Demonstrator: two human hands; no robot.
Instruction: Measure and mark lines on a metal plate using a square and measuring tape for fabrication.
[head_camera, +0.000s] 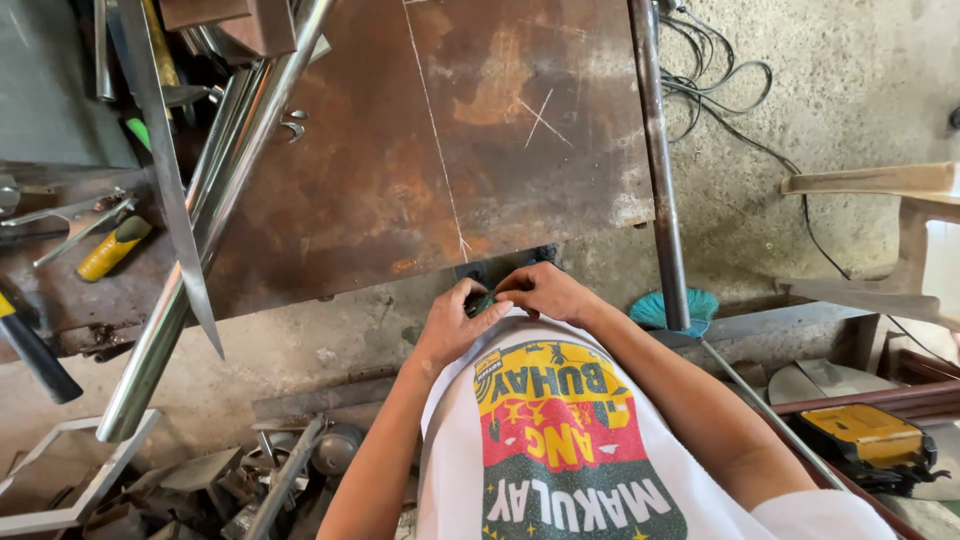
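Hands meeting at the plate edge

You are pinching a small dark green thing (484, 299) with your left hand (452, 325) and right hand (545, 292), just under the rusty plate (440, 140), both equally near.

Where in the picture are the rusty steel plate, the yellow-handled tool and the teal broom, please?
Rusty steel plate (400, 150): head view, on its bare brown middle.
Yellow-handled tool (113, 249): head view, on the yellow grip.
Teal broom (655, 310): head view, on its bristles.
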